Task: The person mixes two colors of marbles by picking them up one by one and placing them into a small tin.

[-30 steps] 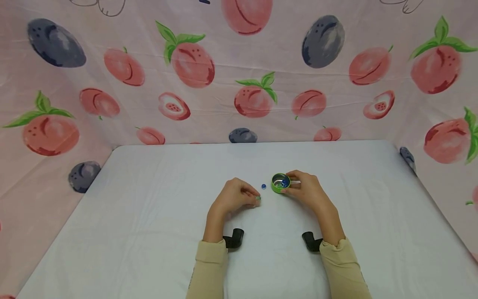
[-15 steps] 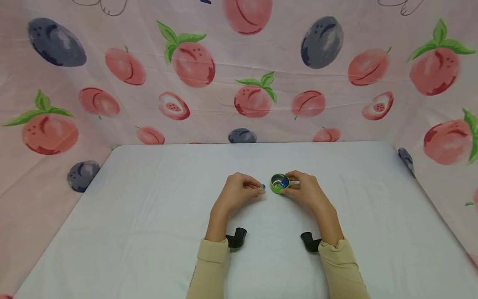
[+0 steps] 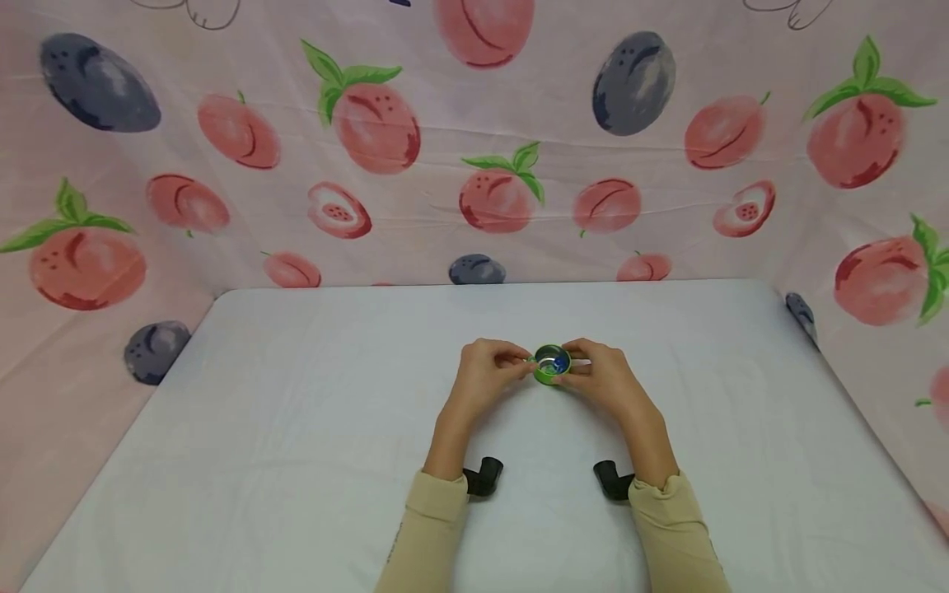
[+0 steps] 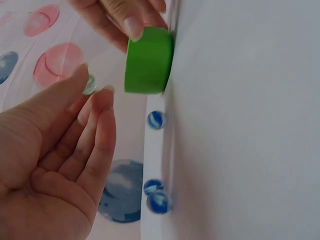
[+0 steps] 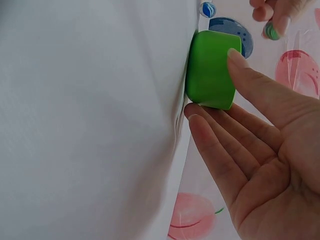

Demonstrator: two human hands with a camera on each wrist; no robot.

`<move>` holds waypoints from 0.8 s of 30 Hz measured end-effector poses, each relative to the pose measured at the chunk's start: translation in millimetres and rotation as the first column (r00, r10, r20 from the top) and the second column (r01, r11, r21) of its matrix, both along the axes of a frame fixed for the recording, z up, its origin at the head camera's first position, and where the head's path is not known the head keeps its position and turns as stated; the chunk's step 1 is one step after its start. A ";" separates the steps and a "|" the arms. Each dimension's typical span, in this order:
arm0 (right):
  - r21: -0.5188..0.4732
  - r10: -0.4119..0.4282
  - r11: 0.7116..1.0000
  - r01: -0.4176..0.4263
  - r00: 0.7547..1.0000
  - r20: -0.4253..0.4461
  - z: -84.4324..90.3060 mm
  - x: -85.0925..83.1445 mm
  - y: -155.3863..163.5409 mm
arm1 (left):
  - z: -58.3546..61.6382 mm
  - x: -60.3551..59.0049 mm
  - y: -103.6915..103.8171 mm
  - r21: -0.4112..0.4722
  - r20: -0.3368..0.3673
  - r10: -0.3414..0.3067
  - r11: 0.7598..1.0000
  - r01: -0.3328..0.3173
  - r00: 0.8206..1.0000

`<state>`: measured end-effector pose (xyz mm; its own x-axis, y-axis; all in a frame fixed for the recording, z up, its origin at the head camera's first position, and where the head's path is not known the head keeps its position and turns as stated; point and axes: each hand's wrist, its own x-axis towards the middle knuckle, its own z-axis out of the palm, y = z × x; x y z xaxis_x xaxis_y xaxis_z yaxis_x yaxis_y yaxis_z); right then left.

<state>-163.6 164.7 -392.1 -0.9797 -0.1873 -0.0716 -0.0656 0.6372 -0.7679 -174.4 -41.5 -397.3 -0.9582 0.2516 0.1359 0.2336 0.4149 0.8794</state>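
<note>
A small green round bowl (image 3: 547, 380) with a shiny metal inside stands on the table, blue and green marbles visible in it from the head view. My right hand (image 3: 606, 377) grips its right side, thumb and fingers on the wall. My left hand (image 3: 485, 375) pinches a green marble (image 4: 89, 85) between thumb and fingertips, just left of the bowl and level with its rim. In the left wrist view, one blue marble (image 4: 156, 120) lies near the bowl, with another blue marble (image 4: 153, 187) and a third blue marble (image 4: 159, 203) farther off. My left hand hides these from the head view.
White cloth covers the table (image 3: 296, 428). A pink fruit-print curtain (image 3: 415, 214) rises behind it and along both sides. A black wrist mount (image 3: 485, 478) sits at the left wrist, and a similar black mount (image 3: 612, 481) at the right.
My left hand has moved right and away from me, bringing the green marble past a blue marble to the bowl's left rim. The right hand keeps its grip on the bowl.
</note>
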 end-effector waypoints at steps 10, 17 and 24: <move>-0.001 -0.005 1.000 0.005 1.000 0.000 -0.4 -0.3 1.6 | -8.2 2.0 22.6 0.076 -0.001 0.100 0.992 -0.100 0.995; -0.009 -0.003 1.000 0.003 1.000 -0.008 -0.3 -0.8 1.6 | -12.8 0.7 27.1 0.063 -0.029 0.127 0.990 -0.125 0.991; 0.004 -0.006 1.000 0.006 1.000 -0.010 -1.0 -1.1 1.4 | -14.2 -0.6 26.9 0.043 -0.025 0.118 0.992 -0.116 0.993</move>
<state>-164.7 166.2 -393.1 -0.9814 -0.1815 -0.0625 -0.0698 0.6408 -0.7645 -175.1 -14.6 -411.5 -0.9765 0.1316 0.1708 0.2102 0.4041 0.8902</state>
